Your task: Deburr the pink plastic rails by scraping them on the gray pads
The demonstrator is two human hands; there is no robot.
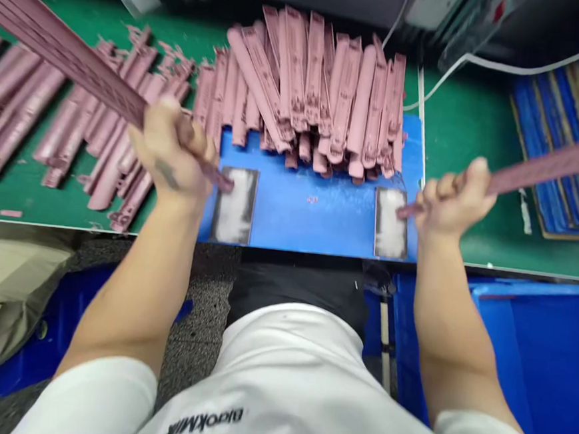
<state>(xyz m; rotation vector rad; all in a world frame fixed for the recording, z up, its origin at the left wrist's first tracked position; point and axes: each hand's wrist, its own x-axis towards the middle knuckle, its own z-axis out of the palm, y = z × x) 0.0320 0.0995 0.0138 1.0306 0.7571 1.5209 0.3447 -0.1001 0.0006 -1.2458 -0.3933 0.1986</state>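
My left hand (174, 151) is wrapped around a long pink plastic strip (67, 46) that slants up to the left. The strip's lower end comes out of the fist at the top of a worn, whitish rectangular pad (235, 206). On the other side, my right hand (454, 200) grips a second pink plastic strip (554, 161), which runs out to the right; its short end is over a similar pad (392, 225). Both pads lie on a blue board (314, 222). Motion blur hides whether either end touches its pad.
A heap of pink plastic parts (314, 92) covers the board's back. More pink parts (115, 143) lie on the green table (492, 250) at left. Blue-and-brown stacked sheets (566, 145), a white cable (512, 66) and a blue bin (534, 350) are at right. Someone's clothed leg (13, 282) shows lower left.
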